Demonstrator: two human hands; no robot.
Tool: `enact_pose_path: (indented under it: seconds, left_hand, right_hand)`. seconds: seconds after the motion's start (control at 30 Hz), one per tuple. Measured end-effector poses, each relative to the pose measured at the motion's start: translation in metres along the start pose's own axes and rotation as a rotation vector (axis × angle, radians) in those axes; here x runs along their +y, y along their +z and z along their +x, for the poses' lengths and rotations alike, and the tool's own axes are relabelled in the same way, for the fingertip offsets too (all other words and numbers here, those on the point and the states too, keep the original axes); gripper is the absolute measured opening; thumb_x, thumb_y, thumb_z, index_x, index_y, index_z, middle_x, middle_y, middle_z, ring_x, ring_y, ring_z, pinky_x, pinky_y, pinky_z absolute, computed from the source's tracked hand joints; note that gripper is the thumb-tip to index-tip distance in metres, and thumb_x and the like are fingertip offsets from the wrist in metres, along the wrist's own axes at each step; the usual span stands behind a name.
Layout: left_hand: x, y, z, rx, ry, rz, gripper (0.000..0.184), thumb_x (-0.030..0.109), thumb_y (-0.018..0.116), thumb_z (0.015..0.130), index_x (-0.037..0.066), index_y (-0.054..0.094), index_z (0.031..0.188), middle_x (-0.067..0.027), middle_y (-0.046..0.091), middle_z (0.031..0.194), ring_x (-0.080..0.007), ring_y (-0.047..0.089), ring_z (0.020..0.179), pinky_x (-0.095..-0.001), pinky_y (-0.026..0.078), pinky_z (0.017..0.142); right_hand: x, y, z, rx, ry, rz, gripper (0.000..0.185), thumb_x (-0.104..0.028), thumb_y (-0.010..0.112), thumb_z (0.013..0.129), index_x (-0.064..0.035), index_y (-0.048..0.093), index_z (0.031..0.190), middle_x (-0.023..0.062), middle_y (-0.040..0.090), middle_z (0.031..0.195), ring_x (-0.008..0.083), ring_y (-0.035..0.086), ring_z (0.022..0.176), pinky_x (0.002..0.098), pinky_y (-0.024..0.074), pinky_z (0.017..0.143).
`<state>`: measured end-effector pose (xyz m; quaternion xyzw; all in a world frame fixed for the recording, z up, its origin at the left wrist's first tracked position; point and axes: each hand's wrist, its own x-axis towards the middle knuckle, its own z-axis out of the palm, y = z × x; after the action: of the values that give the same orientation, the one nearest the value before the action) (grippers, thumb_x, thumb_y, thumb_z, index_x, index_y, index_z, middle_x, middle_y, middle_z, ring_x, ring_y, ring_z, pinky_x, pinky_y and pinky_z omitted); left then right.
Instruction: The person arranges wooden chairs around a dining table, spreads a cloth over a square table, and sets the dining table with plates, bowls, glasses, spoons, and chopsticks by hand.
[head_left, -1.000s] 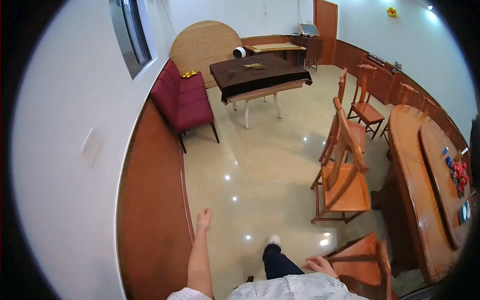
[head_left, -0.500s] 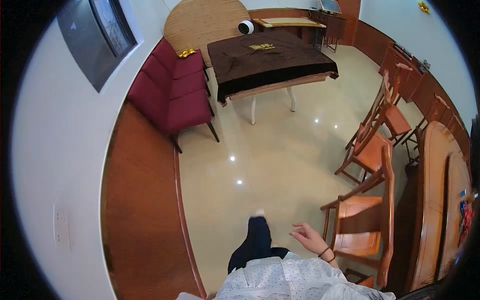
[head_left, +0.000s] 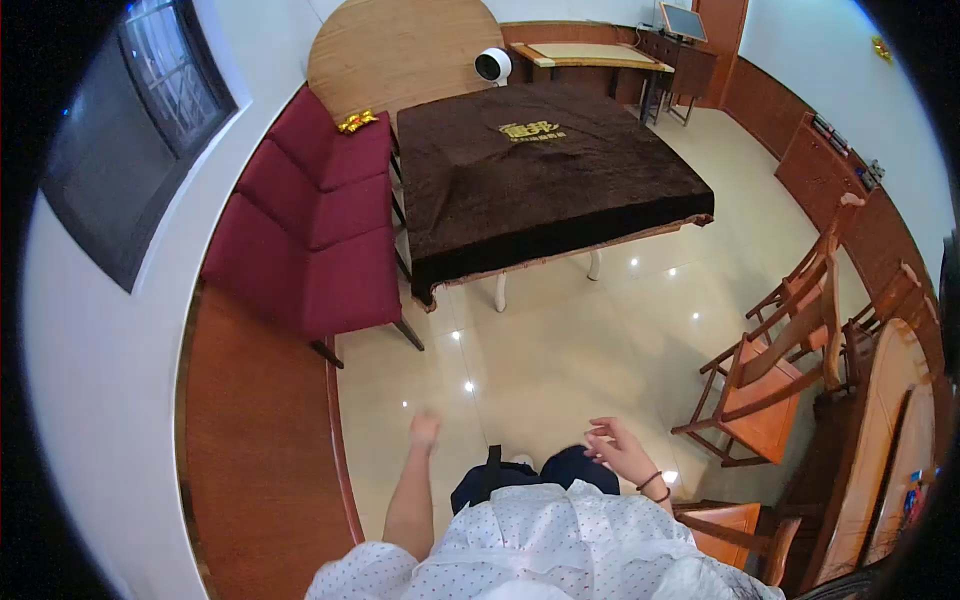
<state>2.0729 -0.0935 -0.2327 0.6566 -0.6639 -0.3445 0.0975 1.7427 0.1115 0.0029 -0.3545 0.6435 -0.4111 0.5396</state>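
My left hand (head_left: pixel 425 428) hangs over the tiled floor at lower centre, smeared by motion, so its fingers cannot be made out. To the right, my right hand (head_left: pixel 615 447) is held before my body with its fingers loosely bent and apart, holding nothing; a dark band circles its wrist. Neither hand touches any furniture. Ahead stands a table (head_left: pixel 540 180) under a dark brown cloth with yellow lettering. Left of it is a row of maroon seats (head_left: pixel 345 215) with a shiny gold item (head_left: pixel 357 121) on the far one.
Wooden chairs (head_left: pixel 765 395) and a round wooden table (head_left: pixel 880 450) stand at the right. Behind the covered table are a white round device (head_left: pixel 493 66), a large wooden disc (head_left: pixel 400 50) and a side table (head_left: pixel 590 55). A window (head_left: pixel 150 110) is at upper left.
The covered table and maroon seats appear nearer and larger. The wooden chairs have shifted toward the right edge. My left hand, out of view half a second ago, is back in view.
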Motion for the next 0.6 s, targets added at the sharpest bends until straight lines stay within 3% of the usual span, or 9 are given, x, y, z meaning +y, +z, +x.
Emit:
enact_pose_path:
  seconds: [0.03,0.1,0.17,0.2,0.23,0.3,0.33,0.47,0.6]
  left_hand:
    - [0.09,-0.024,0.047,0.055,-0.069,-0.291,0.033,0.024,0.045,0.075,0.003,0.053,0.101,-0.0171,0.057,0.089,-0.028,0.054,0.083,-0.0357,0.042,0.073]
    - [0.198,-0.036,0.124,0.269,0.225,-0.29,0.043,0.035,0.048,0.078,0.002,0.049,0.106,-0.013,0.059,0.082,-0.0245,0.055,0.076,-0.0335,0.042,0.069]
    - [0.278,-0.039,0.172,0.198,0.016,-0.82,0.046,0.042,0.044,0.08,0.005,0.051,0.105,-0.0093,0.06,0.084,-0.0238,0.056,0.076,-0.0323,0.043,0.068]
    - [0.293,-0.025,0.188,0.215,-0.001,-0.841,0.046,0.042,0.044,0.08,0.005,0.051,0.105,-0.0093,0.06,0.084,-0.0238,0.056,0.076,-0.0323,0.043,0.068]
    - [0.306,-0.016,0.204,0.311,-0.257,-1.179,0.049,0.045,0.042,0.08,0.004,0.049,0.107,-0.0114,0.059,0.09,-0.0238,0.055,0.084,-0.031,0.041,0.073]
    - [0.296,0.02,0.251,0.463,-0.709,-1.75,0.059,0.051,0.036,0.08,0.005,0.043,0.116,-0.0164,0.048,0.112,-0.0238,0.042,0.109,-0.0357,0.027,0.095]
    - [0.282,0.029,0.267,0.507,-0.794,-1.868,0.061,0.052,0.037,0.078,0.006,0.041,0.117,-0.0154,0.046,0.114,-0.0234,0.04,0.111,-0.0365,0.026,0.095]
    - [0.216,0.021,0.29,0.491,-0.725,-1.954,0.072,0.058,0.042,0.071,0.009,0.034,0.122,-0.0117,0.037,0.122,-0.0216,0.031,0.116,-0.0394,0.024,0.095]
    - [0.184,-0.013,0.303,0.441,-0.527,-1.979,0.084,0.064,0.047,0.064,0.012,0.026,0.127,-0.0079,0.028,0.13,-0.0199,0.023,0.121,-0.0423,0.022,0.095]
  right_hand:
    - [-0.002,-0.011,0.02,-0.004,0.005,0.002,0.035,-0.02,0.05,0.082,-0.003,0.038,0.11,0.0122,0.05,0.101,0.0199,0.057,0.081,0.0277,0.0479,0.064]
    - [0.009,-0.041,0.058,0.14,0.038,0.193,0.037,-0.02,0.052,0.081,-0.0015,0.039,0.11,0.0116,0.052,0.097,0.0161,0.057,0.076,0.0254,0.0479,0.059]
    - [0.033,-0.079,0.095,0.19,0.149,0.233,0.04,-0.02,0.053,0.08,-0.0029,0.037,0.112,0.0136,0.049,0.102,0.0217,0.056,0.082,0.0306,0.0498,0.063]
    - [0.039,-0.101,0.11,0.206,0.208,0.274,0.041,-0.021,0.053,0.08,-0.0033,0.036,0.113,0.0144,0.048,0.104,0.0233,0.055,0.085,0.0325,0.0499,0.064]
    - [0.043,-0.122,0.128,0.217,0.264,0.321,0.043,-0.022,0.053,0.08,-0.0036,0.035,0.114,0.0151,0.046,0.105,0.025,0.054,0.087,0.0345,0.05,0.064]
    - [0.063,-0.178,0.177,0.253,0.333,0.359,0.044,-0.024,0.052,0.08,-0.0041,0.034,0.114,0.0153,0.046,0.106,0.0267,0.052,0.09,0.0372,0.0496,0.065]
    - [0.072,-0.213,0.211,0.314,0.393,0.407,0.045,-0.026,0.051,0.08,-0.0045,0.034,0.115,0.0155,0.045,0.107,0.0283,0.051,0.093,0.0398,0.0491,0.066]
    - [0.141,-0.377,0.348,0.418,0.461,0.712,0.058,-0.043,0.043,0.079,-0.0082,0.027,0.123,0.0171,0.037,0.118,0.0332,0.043,0.104,0.0477,0.0404,0.081]
    - [0.065,-0.466,0.449,0.681,0.207,0.877,0.071,-0.05,0.038,0.079,-0.0146,0.006,0.132,0.0156,0.013,0.135,0.0291,0.021,0.122,0.0451,0.0299,0.092]
